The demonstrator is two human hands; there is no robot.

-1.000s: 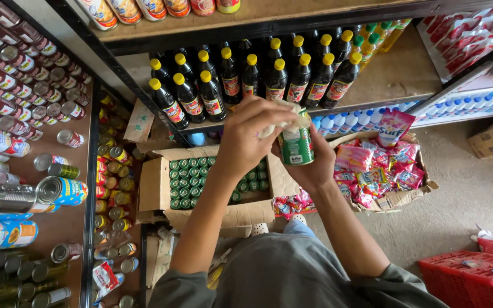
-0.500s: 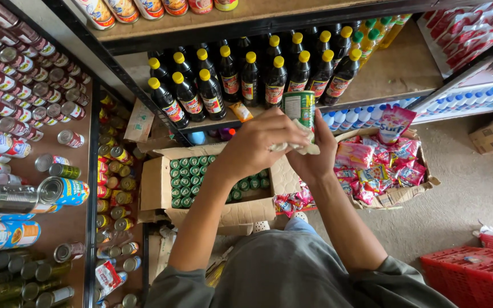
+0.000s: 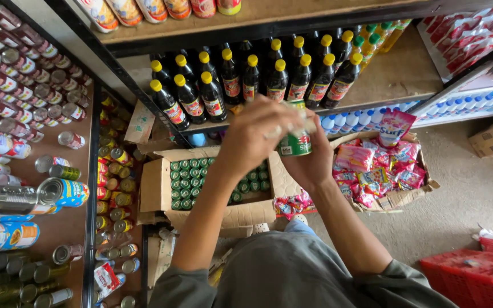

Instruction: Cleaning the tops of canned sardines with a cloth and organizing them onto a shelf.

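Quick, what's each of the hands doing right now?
Left hand: closed over the top of the green can.
Right hand: closed around the same can from below.

Green-and-white bottle (image 3: 295,142); dark bottles (image 3: 258,80) with yellow caps; brown carton (image 3: 158,185) of green caps; red crate (image 3: 475,274).

Single head camera looks steeply down, close over both hands (image 3: 281,142).

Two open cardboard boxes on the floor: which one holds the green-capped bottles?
The cardboard box under the left hand; rows of green caps fill it. The other box holds pink sachet packs.
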